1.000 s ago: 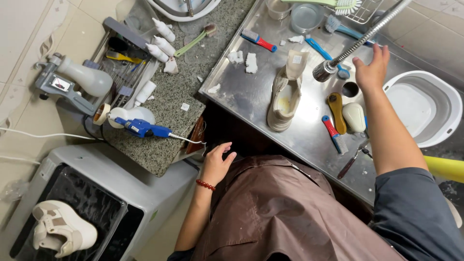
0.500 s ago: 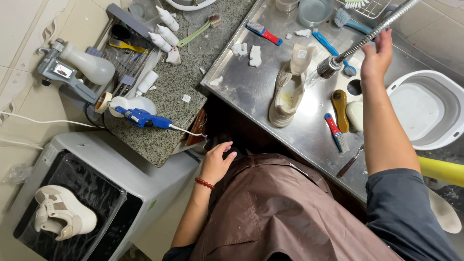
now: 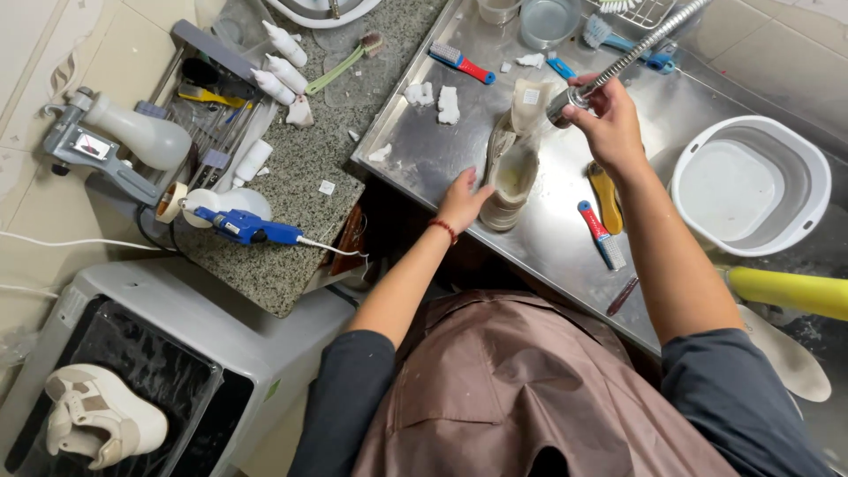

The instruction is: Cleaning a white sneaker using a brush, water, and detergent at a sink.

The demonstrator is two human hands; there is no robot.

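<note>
A beige shoe [image 3: 514, 163] lies on the steel sink counter [image 3: 424, 141], opening upward. My left hand [image 3: 465, 200] rests against its heel end, fingers on the shoe's side. My right hand [image 3: 609, 124] grips the head of a flexible metal spray hose [image 3: 638, 49], holding the nozzle just above the shoe's tongue. Whether water is running cannot be made out.
Brushes [image 3: 601, 231] with red and blue handles, a yellow insole [image 3: 606, 194] and white scraps lie around the shoe. A white basin [image 3: 751, 185] stands right. The granite ledge [image 3: 300, 177] holds bottles, a tool rack and a blue glue gun [image 3: 243, 227]. Another shoe [image 3: 102, 424] sits in a machine lower left.
My left hand rose from the counter's front edge to the shoe's heel. My right hand slid along the hose to the nozzle and brought it over the shoe.
</note>
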